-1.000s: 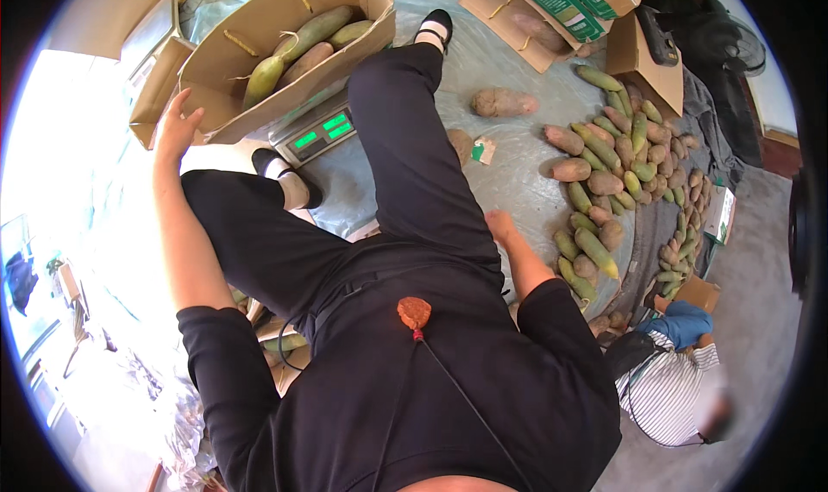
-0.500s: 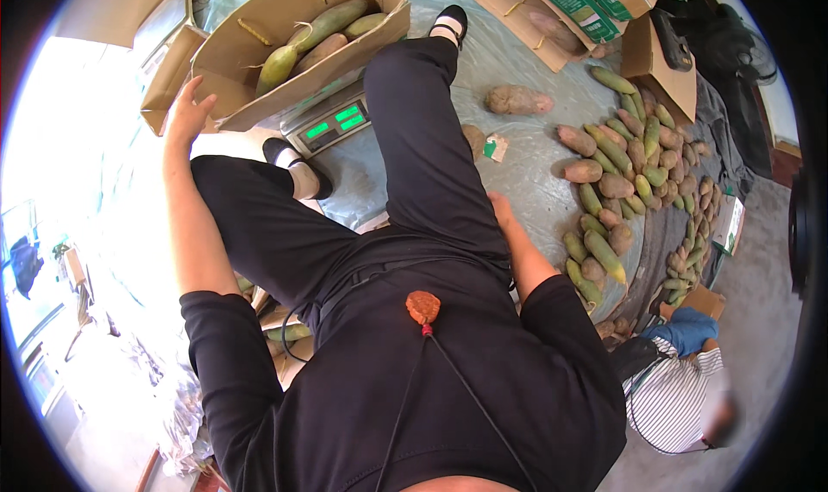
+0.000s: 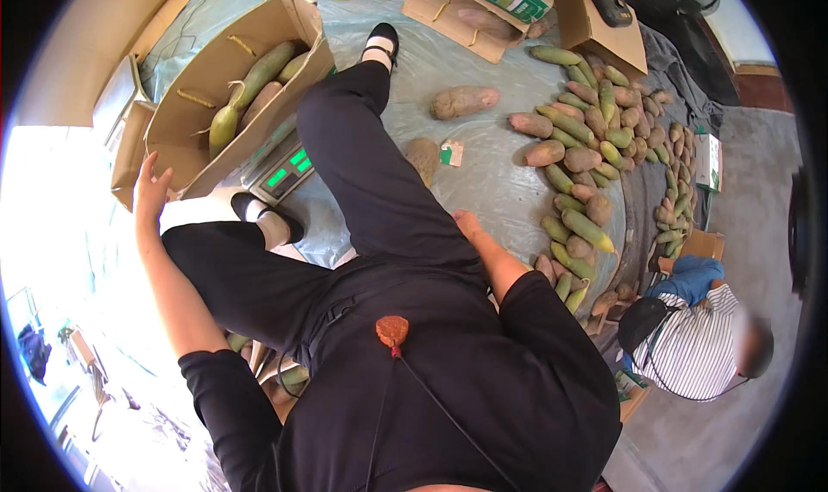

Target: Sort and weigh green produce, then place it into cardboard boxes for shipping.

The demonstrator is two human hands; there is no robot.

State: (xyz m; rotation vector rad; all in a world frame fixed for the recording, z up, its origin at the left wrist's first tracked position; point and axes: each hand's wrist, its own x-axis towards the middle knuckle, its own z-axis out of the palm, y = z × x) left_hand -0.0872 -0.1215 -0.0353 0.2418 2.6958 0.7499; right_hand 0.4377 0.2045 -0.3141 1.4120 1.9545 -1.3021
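My left hand [image 3: 151, 190], its fingers apart and nothing in them, is beside the near left corner of an open cardboard box [image 3: 194, 95] with yellow rope handles. I cannot tell whether it touches the cardboard. Inside the box lie a long green radish [image 3: 263, 74] and several other root vegetables. Under the box's near right side is a scale [image 3: 280, 171] with green lit displays. My right hand [image 3: 468, 225] is low beside my right thigh, its fingers mostly hidden. Past that thigh, a large brownish-pink root [image 3: 466, 102] lies on the plastic sheet [image 3: 483, 173].
A long heap of green radishes and brownish roots [image 3: 595, 130] spreads along the right. Another carton [image 3: 466, 18] holding roots and a brown box [image 3: 601, 26] with a black device on top stand at the back. At the lower right is a person in a striped shirt [image 3: 690, 350].
My view has shifted right, so the box, scale and heap appear farther left. My left hand stays by the box corner, my right by my thigh. The person at the right shows more fully.
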